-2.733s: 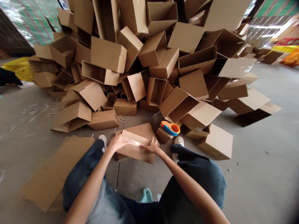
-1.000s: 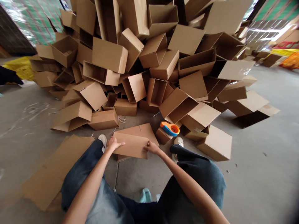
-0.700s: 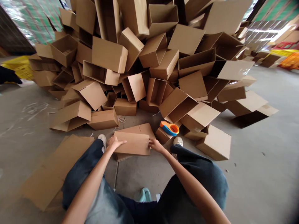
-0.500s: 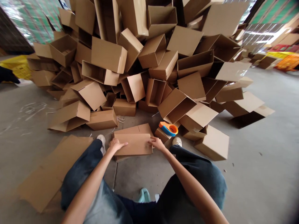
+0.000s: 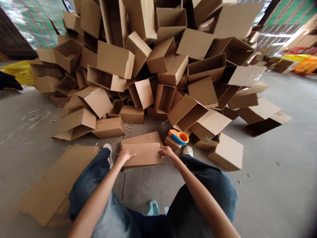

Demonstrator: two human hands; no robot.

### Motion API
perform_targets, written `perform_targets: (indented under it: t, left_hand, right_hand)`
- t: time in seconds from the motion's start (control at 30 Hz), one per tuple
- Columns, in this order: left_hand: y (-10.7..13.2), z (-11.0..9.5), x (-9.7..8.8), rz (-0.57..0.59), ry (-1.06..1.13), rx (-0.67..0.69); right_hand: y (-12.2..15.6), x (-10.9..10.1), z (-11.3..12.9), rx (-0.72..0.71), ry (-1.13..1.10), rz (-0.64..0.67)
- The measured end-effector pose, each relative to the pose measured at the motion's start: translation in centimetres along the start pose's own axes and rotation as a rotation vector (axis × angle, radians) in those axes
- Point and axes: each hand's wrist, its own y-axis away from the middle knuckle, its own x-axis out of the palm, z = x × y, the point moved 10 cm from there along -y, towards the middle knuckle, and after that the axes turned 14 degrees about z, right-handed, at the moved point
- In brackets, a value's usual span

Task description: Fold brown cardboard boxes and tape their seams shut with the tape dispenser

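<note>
Between my feet a flattened cardboard box lies on other flat cardboard, with a narrow panel folded over on top. My left hand grips its left edge, thumb stretched across the upper panel and fingers curled at the side, partly hidden. At the right edge, my right hand holds the cardboard with bent fingers near the corner. Just beyond the right hand, an orange and blue tape dispenser rests on a small cardboard box.
A high heap of open cardboard boxes rises in front of me. Flat cardboard sheets lie on the floor to the left. Yellow crates stand far left, an orange crate far right. Something pale teal is beneath me.
Both hands keep their grip on the flattened cardboard box, which stays nearly in place. My left knee has shifted slightly to the right.
</note>
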Motion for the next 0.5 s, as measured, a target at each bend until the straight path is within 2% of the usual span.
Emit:
perform_targets:
  t: [0.27, 0.5]
  left_hand:
    - [-0.89, 0.45, 0.52, -0.020, 0.012, 0.009]
    - [-0.77, 0.48, 0.44, -0.008, 0.041, -0.001]
  right_hand:
    - [0.08, 0.11, -0.13, -0.019, 0.012, 0.057]
    - [0.91, 0.51, -0.78, 0.063, 0.056, -0.059]
